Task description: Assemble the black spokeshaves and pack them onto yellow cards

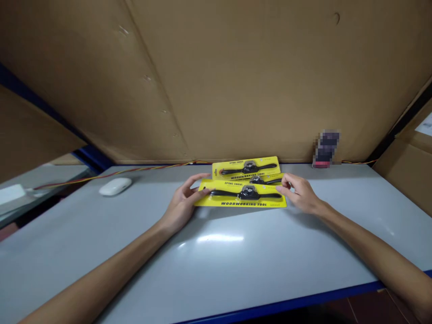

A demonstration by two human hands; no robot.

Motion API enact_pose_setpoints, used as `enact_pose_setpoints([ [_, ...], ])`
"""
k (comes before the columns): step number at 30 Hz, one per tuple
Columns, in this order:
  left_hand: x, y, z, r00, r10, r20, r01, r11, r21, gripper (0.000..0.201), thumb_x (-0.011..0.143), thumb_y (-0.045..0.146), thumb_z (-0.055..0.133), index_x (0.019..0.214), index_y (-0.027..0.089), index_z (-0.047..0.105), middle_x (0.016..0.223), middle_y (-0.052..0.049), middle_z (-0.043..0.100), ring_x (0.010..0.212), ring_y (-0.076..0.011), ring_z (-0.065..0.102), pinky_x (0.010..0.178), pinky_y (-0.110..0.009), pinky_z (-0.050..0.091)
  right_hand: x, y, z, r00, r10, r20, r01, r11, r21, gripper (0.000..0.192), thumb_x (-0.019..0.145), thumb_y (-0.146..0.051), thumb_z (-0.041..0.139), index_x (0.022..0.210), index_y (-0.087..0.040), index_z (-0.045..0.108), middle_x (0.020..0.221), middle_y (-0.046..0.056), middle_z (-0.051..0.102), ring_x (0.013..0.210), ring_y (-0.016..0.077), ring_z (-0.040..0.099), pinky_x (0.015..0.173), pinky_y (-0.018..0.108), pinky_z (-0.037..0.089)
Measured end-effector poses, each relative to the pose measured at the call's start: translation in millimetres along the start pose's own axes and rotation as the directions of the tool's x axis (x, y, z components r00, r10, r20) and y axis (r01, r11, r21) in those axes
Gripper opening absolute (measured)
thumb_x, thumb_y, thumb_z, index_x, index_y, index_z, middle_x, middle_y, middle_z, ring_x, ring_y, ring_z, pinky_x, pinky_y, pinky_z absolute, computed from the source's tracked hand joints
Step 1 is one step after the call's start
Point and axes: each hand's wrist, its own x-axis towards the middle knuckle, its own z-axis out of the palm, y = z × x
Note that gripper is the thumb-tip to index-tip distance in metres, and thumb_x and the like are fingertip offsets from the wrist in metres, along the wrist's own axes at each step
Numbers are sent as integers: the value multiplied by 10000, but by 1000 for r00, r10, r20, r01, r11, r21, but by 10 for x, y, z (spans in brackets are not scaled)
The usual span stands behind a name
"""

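Between my hands is a yellow spokeshave package (pixel 243 204), tilted up off the table, with a black spokeshave (pixel 249 192) under clear plastic. My left hand (pixel 184 202) grips its left end, thumb on the front and fingers partly hidden behind. At the right end, my right hand (pixel 300 193) pinches the card's edge between thumb and curled fingers. Just behind it, a second spokeshave package (pixel 266 179) is mostly covered. A third spokeshave package (pixel 245 168) lies farthest back, by the cardboard wall, its printed front facing me.
A white rounded case (pixel 115 186) sits on the grey table (pixel 216 270) at the left. Red and yellow twisted wires (pixel 135 170) run along the back. A blurred phone-like object (pixel 326 149) leans against the cardboard wall (pixel 243 81). A white box-shaped item (pixel 13 198) is at far left.
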Motion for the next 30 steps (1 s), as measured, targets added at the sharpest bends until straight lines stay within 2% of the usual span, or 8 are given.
enact_pose_setpoints([
  [4, -23, 24, 30, 999, -2, 39, 7, 994, -112, 892, 697, 496, 907, 1471, 228, 553, 872, -40, 812, 807, -258, 804, 748, -320, 650, -122, -68, 37, 994, -110, 1, 109, 981, -163, 219, 1020, -458, 558, 1024, -239, 574, 1390, 159, 642, 1172, 315, 630, 958, 474, 466],
  [7, -114, 87, 103, 995, -45, 84, 59, 983, -171, 1108, 659, 492, 952, 1603, 251, 423, 865, -37, 822, 831, -280, 816, 796, -369, 672, -168, -79, 88, 979, -200, 38, 203, 956, -211, 290, 1017, -462, 598, 1178, -221, 599, 1577, 190, 542, 1331, 357, 587, 1035, 518, 463],
  [9, -193, 115, 168, 988, -68, 138, 91, 981, -169, 1159, 652, 519, 963, 1627, 244, 399, 940, -67, 837, 887, -302, 821, 847, -413, 679, -179, -84, 133, 969, -242, 51, 248, 944, -217, 413, 1009, -466, 632, 1334, -215, 588, 1581, 189, 557, 1383, 363, 569, 1081, 537, 445],
  [11, -262, 113, 230, 976, -84, 200, 113, 984, -138, 1107, 648, 554, 964, 1582, 209, 480, 1032, -111, 839, 951, -328, 818, 893, -448, 677, -185, -88, 180, 962, -271, 42, 273, 933, -237, 533, 982, -490, 685, 1434, -230, 577, 1560, 173, 593, 1387, 361, 577, 1108, 550, 424],
  [16, -327, 34, 290, 954, -110, 279, 137, 988, -76, 815, 626, 579, 977, 1282, 167, 724, 1132, -140, 827, 1046, -330, 799, 973, -442, 652, -229, -88, 276, 931, -355, -80, 321, 906, -277, 515, 882, -578, 762, 1310, -296, 706, 1419, 111, 719, 1284, 339, 660, 1138, 574, 377],
  [20, -304, 10, 259, 954, -117, 277, 134, 990, -44, 641, 604, 564, 992, 1061, 165, 786, 1121, -123, 831, 1014, -306, 799, 969, -408, 641, -273, -101, 335, 900, -417, -127, 368, 883, -291, 649, 811, -555, 747, 1387, -267, 666, 1436, 122, 708, 1292, 338, 657, 1168, 584, 367],
  [26, -265, 4, 251, 961, -147, 236, 162, 986, -46, 618, 489, 491, 1044, 943, 164, 783, 1009, -97, 846, 879, -287, 795, 850, -369, 652, -232, -121, 383, 904, -427, -30, 363, 802, -474, 590, 952, -471, 655, 1477, -208, 605, 1473, 139, 675, 1350, 331, 601, 1158, 554, 426],
  [30, -268, 16, 295, 960, -192, 205, 214, 973, -88, 496, 530, 444, 1020, 846, 162, 761, 944, -101, 844, 842, -300, 797, 753, -341, 654, -219, -171, 355, 941, -331, 65, 323, 828, -458, 582, 974, -479, 678, 1482, -204, 604, 1456, 133, 681, 1277, 330, 640, 1083, 506, 507],
])
